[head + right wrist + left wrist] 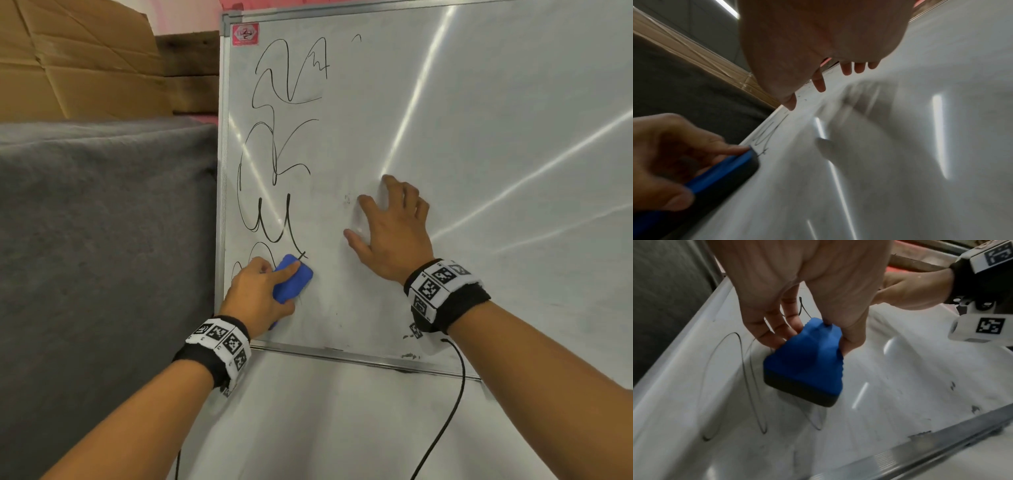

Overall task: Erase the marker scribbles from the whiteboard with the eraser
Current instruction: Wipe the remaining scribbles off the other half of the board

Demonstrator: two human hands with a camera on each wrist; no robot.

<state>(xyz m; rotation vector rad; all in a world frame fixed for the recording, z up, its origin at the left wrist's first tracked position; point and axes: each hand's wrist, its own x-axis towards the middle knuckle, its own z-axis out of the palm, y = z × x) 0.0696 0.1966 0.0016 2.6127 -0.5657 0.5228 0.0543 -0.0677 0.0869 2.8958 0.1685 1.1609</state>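
Observation:
A whiteboard (479, 144) leans upright before me, with black marker scribbles (274, 137) running down its left side. My left hand (257, 294) grips a blue eraser (291, 282) with a dark felt face and presses it flat on the board near the lower left corner. In the left wrist view the eraser (803, 366) sits between fingers and thumb, with scribble loops (748, 378) beside it. My right hand (390, 233) lies flat on the board with its fingers spread, right of the scribbles. The right wrist view shows the eraser (721, 177) and the spread fingers (820, 84).
A grey cloth-covered block (102, 257) stands left of the board, with cardboard (75, 58) behind it. The board's metal lower rail (359, 358) runs below my hands. A black cable (445, 411) hangs from my right wrist. A red sticker (245, 34) marks the top left corner.

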